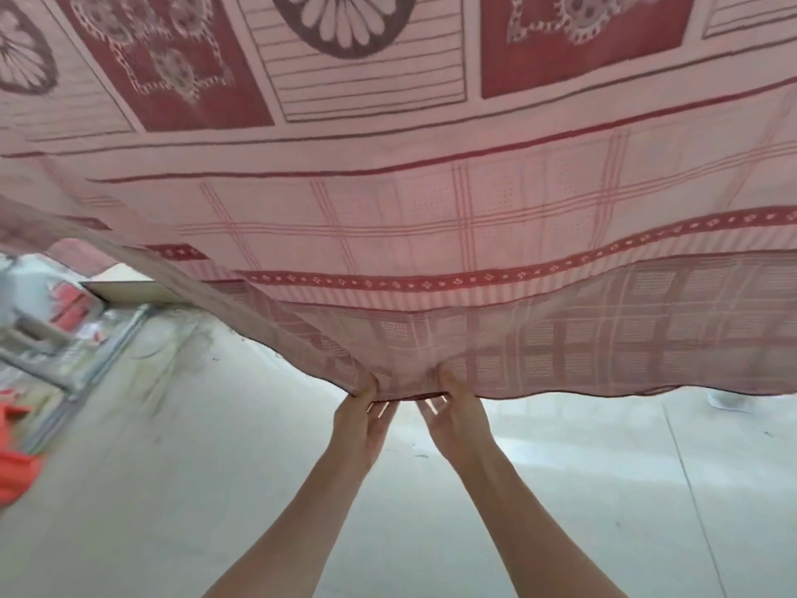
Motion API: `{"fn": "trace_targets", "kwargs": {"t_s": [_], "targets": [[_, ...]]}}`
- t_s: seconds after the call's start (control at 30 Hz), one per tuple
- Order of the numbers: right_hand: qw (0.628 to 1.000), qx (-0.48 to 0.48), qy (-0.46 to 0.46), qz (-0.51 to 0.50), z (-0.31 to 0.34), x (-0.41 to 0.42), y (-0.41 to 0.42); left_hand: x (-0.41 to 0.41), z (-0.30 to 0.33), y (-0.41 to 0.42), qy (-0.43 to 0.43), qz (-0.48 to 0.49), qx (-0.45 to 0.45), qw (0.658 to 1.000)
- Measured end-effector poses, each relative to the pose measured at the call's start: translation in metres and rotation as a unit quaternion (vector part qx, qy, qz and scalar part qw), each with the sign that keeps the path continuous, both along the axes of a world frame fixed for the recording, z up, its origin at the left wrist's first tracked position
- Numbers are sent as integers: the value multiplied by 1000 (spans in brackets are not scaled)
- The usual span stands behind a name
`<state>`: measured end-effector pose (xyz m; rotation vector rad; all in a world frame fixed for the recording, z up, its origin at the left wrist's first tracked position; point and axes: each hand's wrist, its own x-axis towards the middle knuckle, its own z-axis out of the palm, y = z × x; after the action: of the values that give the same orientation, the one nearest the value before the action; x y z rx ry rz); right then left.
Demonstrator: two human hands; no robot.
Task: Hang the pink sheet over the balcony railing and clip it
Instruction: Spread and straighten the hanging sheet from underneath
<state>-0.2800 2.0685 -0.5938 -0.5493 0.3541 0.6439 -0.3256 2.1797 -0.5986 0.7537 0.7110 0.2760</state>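
The pink sheet (409, 217), patterned with dark red squares, flower wheels and plaid bands, spreads across the whole upper half of the head view and billows toward me. My left hand (362, 418) and my right hand (457, 414) both pinch its near hem at the bottom centre, close together, thumbs on top and fingers under the cloth. The hem sags away to either side of my hands. The balcony railing and any clips are hidden behind the sheet or out of view.
Pale concrete floor (560, 489) lies below my arms. At the left stand a blurred metal frame (64, 347) and a flat board (129, 291). Something orange-red (17, 468) sits at the left edge.
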Motion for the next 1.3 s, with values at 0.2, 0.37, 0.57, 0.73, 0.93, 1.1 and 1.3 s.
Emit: {"fn": "trace_targets", "kwargs": {"t_s": [0.2,0.37,0.57,0.73,0.93,1.1,1.3], "targets": [[998,4,-7,-70,-21,4,22,-2,-19,34,-20,-45,15,999],[989,-1,-54,-139,-42,8,47,7,-49,55,-68,-91,41,993],[975,-32,-97,-197,-42,-5,55,12,-53,58,-105,-142,-10,984],[973,-133,-132,-138,-32,-17,86,9,-42,83,-159,-171,-25,972],[963,-130,-54,-229,-36,-10,96,21,-32,148,-205,-35,-119,971],[960,-85,-6,-266,-30,-7,103,25,-18,203,-280,-19,-145,949],[981,-18,-6,-192,-17,-19,153,16,-14,218,-246,42,-87,965]]}}
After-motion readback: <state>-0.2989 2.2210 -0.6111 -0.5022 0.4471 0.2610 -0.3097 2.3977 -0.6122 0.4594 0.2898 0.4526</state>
